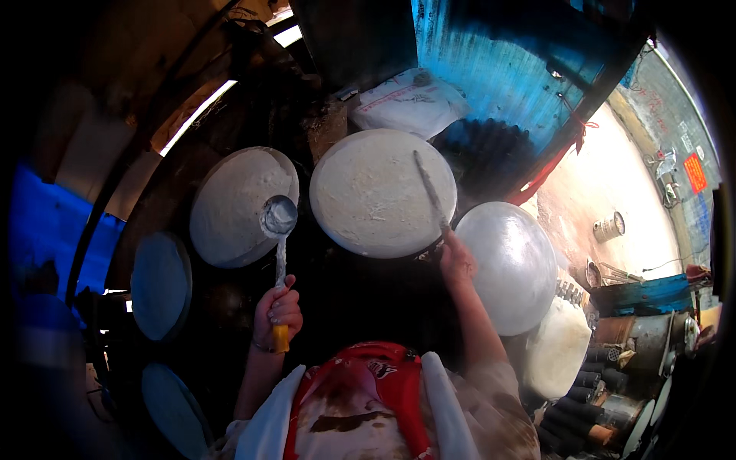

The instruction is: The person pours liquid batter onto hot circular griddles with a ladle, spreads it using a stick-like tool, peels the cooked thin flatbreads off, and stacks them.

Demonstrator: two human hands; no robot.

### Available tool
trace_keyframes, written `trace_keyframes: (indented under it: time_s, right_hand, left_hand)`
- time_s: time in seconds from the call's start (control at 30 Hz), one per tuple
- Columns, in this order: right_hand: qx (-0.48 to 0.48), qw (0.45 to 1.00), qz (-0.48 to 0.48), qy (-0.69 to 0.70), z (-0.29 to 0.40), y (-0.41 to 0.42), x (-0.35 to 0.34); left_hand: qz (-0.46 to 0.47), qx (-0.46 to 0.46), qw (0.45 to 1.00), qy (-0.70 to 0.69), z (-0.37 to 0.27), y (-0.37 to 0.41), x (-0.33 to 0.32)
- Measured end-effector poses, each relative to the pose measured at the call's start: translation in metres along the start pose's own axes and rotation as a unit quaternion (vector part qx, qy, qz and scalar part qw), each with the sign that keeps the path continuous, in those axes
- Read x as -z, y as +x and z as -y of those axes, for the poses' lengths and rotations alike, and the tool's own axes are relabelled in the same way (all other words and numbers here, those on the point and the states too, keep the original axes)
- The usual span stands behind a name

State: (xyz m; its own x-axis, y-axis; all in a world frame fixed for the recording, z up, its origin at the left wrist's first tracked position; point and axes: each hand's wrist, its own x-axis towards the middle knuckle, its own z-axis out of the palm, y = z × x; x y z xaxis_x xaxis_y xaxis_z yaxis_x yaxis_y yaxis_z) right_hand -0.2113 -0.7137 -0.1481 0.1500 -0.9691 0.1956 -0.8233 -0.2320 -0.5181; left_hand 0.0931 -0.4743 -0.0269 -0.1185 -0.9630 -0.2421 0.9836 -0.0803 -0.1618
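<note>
My left hand (279, 313) grips the yellow handle of a metal ladle (279, 216); pale residue coats its bowl and shaft. The ladle's bowl overlaps the right edge of a round griddle (233, 210) covered in a pale, batter-like layer. In my right hand (458, 261) is a long, thin, residue-coated scraper or stick (430, 187), angled across the right part of the middle round griddle (374, 195). A pale layer covers that griddle almost to the rim. Whether the stick touches the layer cannot be told. To the right of it is a bare, shiny round metal griddle or lid (503, 270).
Two more pale-topped rounds (161, 286) stand at the left. A white sack (409, 103) lies behind the middle griddle, near a blue panel (506, 75). At lower right are a pale cloth-like bundle (558, 348) and several black cylindrical briquettes (581, 411). A can (609, 226) stands on the bright ground.
</note>
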Motion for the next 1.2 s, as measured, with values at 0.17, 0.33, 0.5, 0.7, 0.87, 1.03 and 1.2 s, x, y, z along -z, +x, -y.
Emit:
trace_keyframes:
  time_s: [0.17, 0.33, 0.5, 0.7, 0.87, 1.03, 1.2]
  right_hand:
    - [-0.131, 0.986, -0.048, 0.09, -0.03, 0.01, -0.003]
    - [-0.299, 0.799, -0.008, 0.521, 0.071, -0.073, -0.019]
    - [-0.261, 0.747, 0.179, 0.584, 0.11, -0.13, -0.02]
    - [-0.301, 0.715, 0.023, 0.63, 0.057, -0.106, 0.025]
    - [-0.296, 0.742, 0.003, 0.601, 0.017, -0.09, 0.044]
    - [-0.335, 0.716, 0.13, 0.599, 0.005, -0.064, 0.062]
    - [-0.254, 0.671, 0.072, 0.693, -0.022, -0.047, 0.095]
  left_hand:
    - [-0.077, -0.048, 0.994, 0.059, -0.003, -0.059, 0.027]
    - [-0.115, -0.082, 0.978, 0.153, -0.008, -0.074, 0.037]
    - [-0.13, -0.065, 0.943, 0.301, 0.002, -0.047, 0.019]
    - [-0.119, 0.021, 0.88, 0.459, 0.057, 0.051, -0.019]
    - [-0.146, 0.02, 0.801, 0.581, 0.13, 0.186, -0.013]
    - [-0.22, 0.022, 0.765, 0.605, 0.161, 0.26, 0.019]
    - [-0.026, 0.15, 0.977, 0.15, 0.142, 0.213, -0.047]
